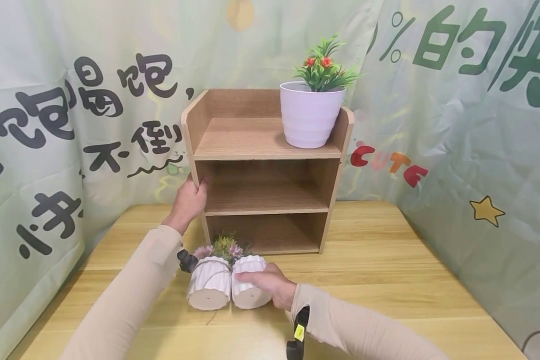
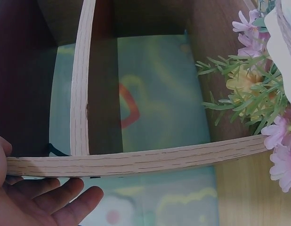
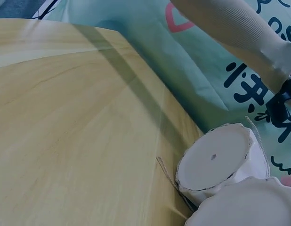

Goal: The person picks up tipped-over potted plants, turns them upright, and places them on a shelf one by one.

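Observation:
My left hand [image 1: 189, 202] grips the left side panel of a wooden shelf unit [image 1: 266, 206], its thumb on the inner face and its fingers outside. In the left wrist view those fingers wrap past the panel's edge [image 2: 150, 158]. My right hand [image 1: 274, 284] holds a white fluted flowerpot [image 1: 248, 280], thumb across its side. A second white pot [image 1: 209, 285], with twine round it, sits right against its left side. Both are tilted, their flat bases facing me, and pink and yellow flowers [image 1: 225, 247] point toward the shelf. The right wrist view shows both bases.
A larger white pot [image 1: 312, 117] with a green plant and red flowers stands on the shelf's top right. Two lower compartments open toward me. Printed curtains [image 1: 468, 165] border the wooden table [image 1: 378, 260] on the back and sides.

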`<control>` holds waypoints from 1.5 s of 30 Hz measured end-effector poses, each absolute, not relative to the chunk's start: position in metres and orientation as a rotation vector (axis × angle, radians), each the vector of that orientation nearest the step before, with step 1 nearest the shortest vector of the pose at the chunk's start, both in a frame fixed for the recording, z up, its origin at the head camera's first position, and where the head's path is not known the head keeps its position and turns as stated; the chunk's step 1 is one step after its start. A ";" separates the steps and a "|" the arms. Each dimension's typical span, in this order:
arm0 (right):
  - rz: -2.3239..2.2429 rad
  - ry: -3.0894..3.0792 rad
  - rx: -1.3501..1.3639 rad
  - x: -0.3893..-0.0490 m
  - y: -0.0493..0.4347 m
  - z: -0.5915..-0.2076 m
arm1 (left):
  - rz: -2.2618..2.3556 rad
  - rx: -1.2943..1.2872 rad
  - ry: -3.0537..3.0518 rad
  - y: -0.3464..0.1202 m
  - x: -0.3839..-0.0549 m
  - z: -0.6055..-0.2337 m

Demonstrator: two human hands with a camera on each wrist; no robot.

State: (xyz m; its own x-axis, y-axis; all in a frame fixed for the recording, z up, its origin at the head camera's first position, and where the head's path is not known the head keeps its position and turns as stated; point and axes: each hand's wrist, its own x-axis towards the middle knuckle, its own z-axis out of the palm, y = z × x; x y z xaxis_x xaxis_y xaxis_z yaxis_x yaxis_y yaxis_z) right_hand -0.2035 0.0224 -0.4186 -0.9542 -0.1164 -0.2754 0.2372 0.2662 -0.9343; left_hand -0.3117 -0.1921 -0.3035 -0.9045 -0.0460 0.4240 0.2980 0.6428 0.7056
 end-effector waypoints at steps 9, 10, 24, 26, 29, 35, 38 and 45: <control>-1.786 2.224 0.085 -0.206 0.024 -0.420 | -1.165 -0.188 -2.454 -0.191 -0.311 -0.303; -1.791 2.214 0.077 -0.206 0.024 -0.420 | -1.168 -0.190 -2.453 -0.191 -0.311 -0.303; -1.792 2.167 0.049 -0.207 0.031 -0.418 | -1.159 -0.191 -2.457 -0.191 -0.309 -0.303; -1.795 2.172 0.061 -0.207 0.032 -0.416 | -1.157 -0.192 -2.456 -0.191 -0.309 -0.303; -1.801 2.170 0.064 -0.206 0.033 -0.414 | -1.155 -0.194 -2.454 -0.191 -0.310 -0.302; -1.822 2.132 0.011 -0.207 0.036 -0.409 | -1.159 -0.196 -2.445 -0.191 -0.310 -0.302; -1.831 2.119 -0.014 -0.208 0.038 -0.406 | -1.161 -0.198 -2.447 -0.191 -0.310 -0.302; -1.830 2.096 -0.039 -0.208 0.043 -0.401 | -1.171 -0.194 -2.465 -0.191 -0.310 -0.302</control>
State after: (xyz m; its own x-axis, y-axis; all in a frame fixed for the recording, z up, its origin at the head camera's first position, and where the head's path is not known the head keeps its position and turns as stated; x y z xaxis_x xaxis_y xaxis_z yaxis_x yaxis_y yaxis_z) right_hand -0.2079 0.0433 -0.4006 -0.9361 -0.2509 -0.2467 0.2105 0.1624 -0.9640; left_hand -0.3104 -0.1909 -0.3017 -0.9094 -0.0461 0.4135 0.2914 0.6388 0.7121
